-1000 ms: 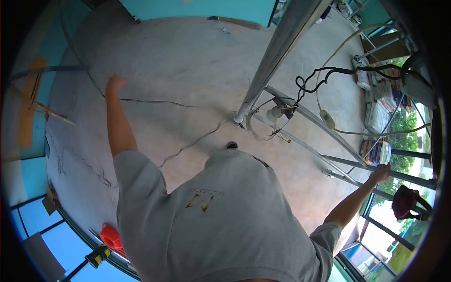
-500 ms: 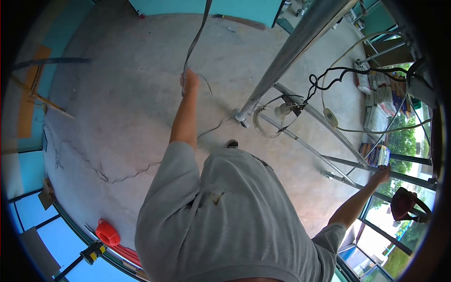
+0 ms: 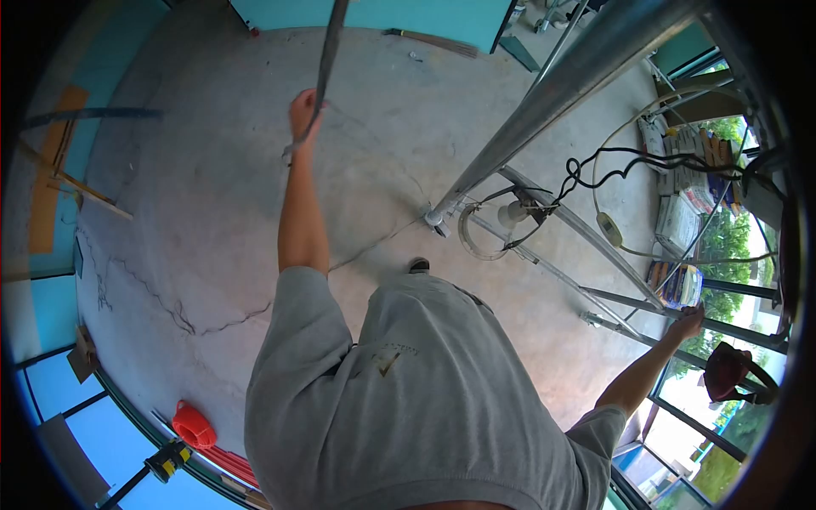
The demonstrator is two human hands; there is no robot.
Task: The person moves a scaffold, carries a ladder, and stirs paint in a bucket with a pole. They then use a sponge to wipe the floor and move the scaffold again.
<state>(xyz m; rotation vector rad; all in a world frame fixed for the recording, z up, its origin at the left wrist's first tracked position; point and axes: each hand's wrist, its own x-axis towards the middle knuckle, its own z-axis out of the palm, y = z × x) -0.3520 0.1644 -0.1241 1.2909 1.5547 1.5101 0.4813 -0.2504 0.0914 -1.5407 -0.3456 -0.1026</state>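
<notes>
A grey cable hangs from above and passes across my left hand, whose fingers are closed around it. Its lower end curls beside my wrist. My right hand grips a bar of the metal scaffold frame at the right. The scaffold's thick upright pole slants through the view between my arms. A white bulb with a black holder and a loop of clear tubing hangs on the frame.
Black cords and a pale cord with an inline switch hang at the right. Stacked bags lie beyond the scaffold. A thin wire crosses the floor. A red container lies lower left, and a broom lies far ahead.
My left hand has moved left and farther forward, and the hanging cable has swung left with it. My right hand stays on the scaffold bar.
</notes>
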